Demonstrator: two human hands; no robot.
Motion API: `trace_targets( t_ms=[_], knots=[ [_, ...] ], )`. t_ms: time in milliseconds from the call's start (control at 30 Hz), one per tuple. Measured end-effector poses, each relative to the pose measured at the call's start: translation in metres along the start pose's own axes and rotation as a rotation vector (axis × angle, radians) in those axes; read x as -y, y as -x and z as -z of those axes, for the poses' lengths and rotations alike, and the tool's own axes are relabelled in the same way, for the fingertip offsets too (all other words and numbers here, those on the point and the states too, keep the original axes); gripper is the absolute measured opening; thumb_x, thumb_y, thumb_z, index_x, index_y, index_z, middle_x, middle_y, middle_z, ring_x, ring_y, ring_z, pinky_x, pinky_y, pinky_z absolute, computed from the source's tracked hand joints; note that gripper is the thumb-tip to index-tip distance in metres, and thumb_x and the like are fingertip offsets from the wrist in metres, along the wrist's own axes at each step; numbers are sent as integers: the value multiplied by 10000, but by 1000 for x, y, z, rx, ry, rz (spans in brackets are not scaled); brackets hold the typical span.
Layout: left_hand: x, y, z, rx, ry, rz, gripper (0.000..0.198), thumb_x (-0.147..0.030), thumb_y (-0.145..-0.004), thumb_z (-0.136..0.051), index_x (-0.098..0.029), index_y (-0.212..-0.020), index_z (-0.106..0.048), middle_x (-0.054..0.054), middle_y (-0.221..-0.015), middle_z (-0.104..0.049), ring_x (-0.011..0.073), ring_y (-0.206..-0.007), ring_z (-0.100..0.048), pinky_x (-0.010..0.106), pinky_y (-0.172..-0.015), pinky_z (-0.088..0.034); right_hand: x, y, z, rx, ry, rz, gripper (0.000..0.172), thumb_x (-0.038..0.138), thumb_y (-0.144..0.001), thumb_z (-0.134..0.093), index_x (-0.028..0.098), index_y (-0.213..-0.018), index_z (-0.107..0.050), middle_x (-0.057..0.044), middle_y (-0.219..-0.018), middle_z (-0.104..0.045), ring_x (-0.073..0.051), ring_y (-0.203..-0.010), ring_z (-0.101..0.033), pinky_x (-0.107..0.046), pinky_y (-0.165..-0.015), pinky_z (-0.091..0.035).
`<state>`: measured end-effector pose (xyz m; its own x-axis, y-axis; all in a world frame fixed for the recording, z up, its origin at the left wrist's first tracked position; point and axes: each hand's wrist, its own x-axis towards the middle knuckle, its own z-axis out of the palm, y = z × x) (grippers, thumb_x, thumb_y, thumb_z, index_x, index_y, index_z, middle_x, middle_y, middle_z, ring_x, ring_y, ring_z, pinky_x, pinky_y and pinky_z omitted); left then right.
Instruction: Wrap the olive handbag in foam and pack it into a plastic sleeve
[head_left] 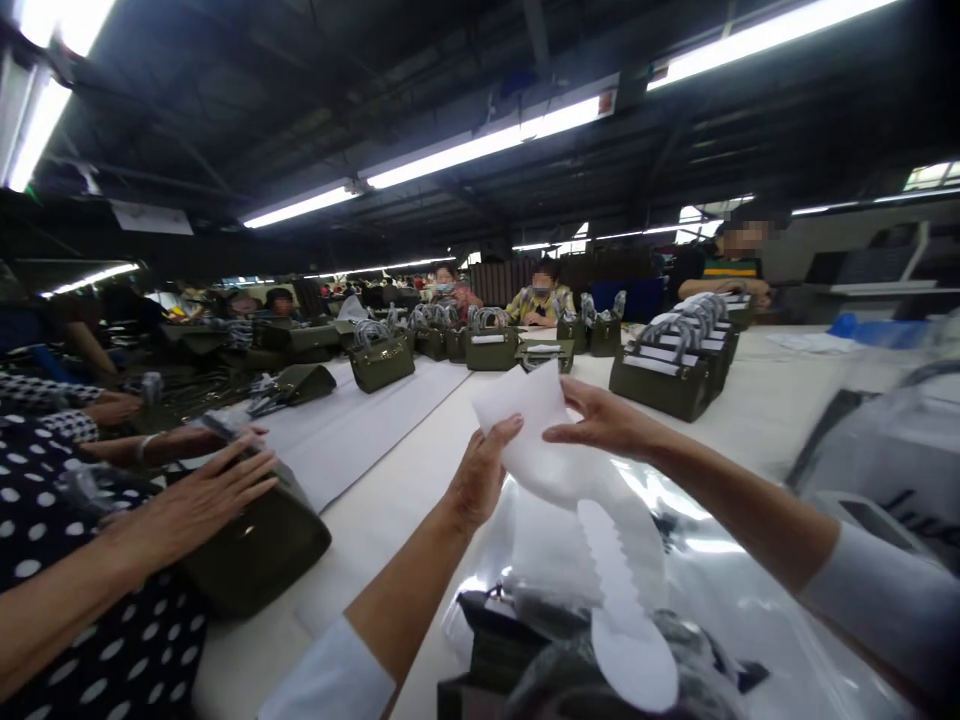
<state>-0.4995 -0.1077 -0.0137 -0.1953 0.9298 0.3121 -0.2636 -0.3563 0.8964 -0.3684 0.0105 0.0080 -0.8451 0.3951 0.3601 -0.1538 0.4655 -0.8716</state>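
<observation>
The paper sheet (529, 405) has handbags (491, 357) beyond it on the table (397, 490) and another bag (274, 550) leftward.

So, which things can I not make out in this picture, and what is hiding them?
In the head view:
Left hand: most fingers hidden behind the sheet.
Near bag: cut off by the bottom edge, partly covered by a white strip.
Neighbour's bag: top partly hidden by the neighbour's hand.
Lettering: cut off by the right edge.

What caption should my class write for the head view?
Left hand pinches a white sheet, right hand at its edge, before green handbags on a white table.
</observation>
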Motion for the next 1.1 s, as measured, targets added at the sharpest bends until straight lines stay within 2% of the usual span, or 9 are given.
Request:
trace_targets(
  t_ms=[100, 200, 300, 400, 533, 667, 900, 1000, 1100],
  knots=[
    [-11, 5, -11, 28, -52, 60, 460, -471, -804, -491, -140, -1114, -569, 94, -1084, -623, 261, -1073, -534, 380, -952, -398, 26, 6, 2, 55, 38, -124, 457, 314, -667, -706, 139, -1054, -537, -63, -997, -628, -155, -859, -593, -251, -727, -494],
    [-25, 26, -17, -74, -313, 25, 510, -559, -829, -392, -177, -1127, -550, 96, -1197, -557, 269, -1171, -454, 429, -1004, -334, 45, 22, 6, 109, 105, -239, 289, 356, -727, -640, 122, -890, -598, -51, -862, -651, -129, -731, -602, -214, -627, -492],
    [-34, 73, -21, -262, -720, -263, 362, -456, -861, -401, -217, -1099, -530, 59, -1342, -413, 242, -1276, -315, 444, -1063, -225, 41, 49, 14, 98, 289, -191, 281, 381, -762, -592, 125, -874, -625, -52, -866, -652, -142, -720, -612, -217, -572, -502],
    [-26, 131, -27, -298, -1202, -706, 161, -272, -823, -477, -193, -938, -557, 70, -1358, -371, 282, -1287, -283, 503, -1050, -219, 20, 78, 18, 153, 526, -7, 280, 373, -804, -542, 163, -954, -650, -62, -1043, -627, -198, -936, -605, -279, -749, -525],
    [4, 176, -39, -344, -1518, -752, 433, -263, -702, -643, -173, -1095, -486, 126, -1423, -233, 368, -1306, -195, 583, -1047, -148, 6, 99, 10, 209, 760, 167, 285, 329, -867, -447, 195, -1025, -642, -56, -1160, -584, -199, -1117, -520, -310, -977, -411],
    [28, 181, -50, -436, -1391, -767, 444, -239, -700, -656, -213, -1075, -419, 87, -1475, -55, 336, -1337, -119, 538, -1057, -198, 18, 104, -9, 173, 861, 216, 286, 256, -882, -399, 215, -1074, -607, -59, -1182, -567, -182, -1111, -523, -317, -974, -413],
    [47, 169, -60, -505, -1541, -590, 596, -376, -691, -679, -141, -1167, -408, 167, -1469, 63, 394, -1327, -80, 538, -1055, -189, 20, 112, -21, 165, 831, 383, 360, 54, -795, -378, 193, -1043, -598, -67, -1165, -576, -164, -1126, -510, -319, -978, -415],
    [46, 162, -65, -499, -1509, -573, 329, -335, -750, -623, -182, -1017, -506, 77, -1482, 88, 377, -1335, -54, 534, -1061, -166, 27, 123, -28, 148, 846, 401, 323, 77, -824, -384, 201, -1034, -597, -61, -1144, -588, -161, -1128, -507, -302, -992, -408],
    [43, 157, -66, -501, -1459, -569, 96, -235, -798, -557, -205, -889, -549, -21, -1487, 73, 346, -1345, -23, 537, -1065, -139, 41, 145, -51, -133, 910, 388, 383, 143, -846, -412, 229, -1210, -494, -64, -1305, -457, -201, -1234, -396, -358, -1035, -368]
  ],
)
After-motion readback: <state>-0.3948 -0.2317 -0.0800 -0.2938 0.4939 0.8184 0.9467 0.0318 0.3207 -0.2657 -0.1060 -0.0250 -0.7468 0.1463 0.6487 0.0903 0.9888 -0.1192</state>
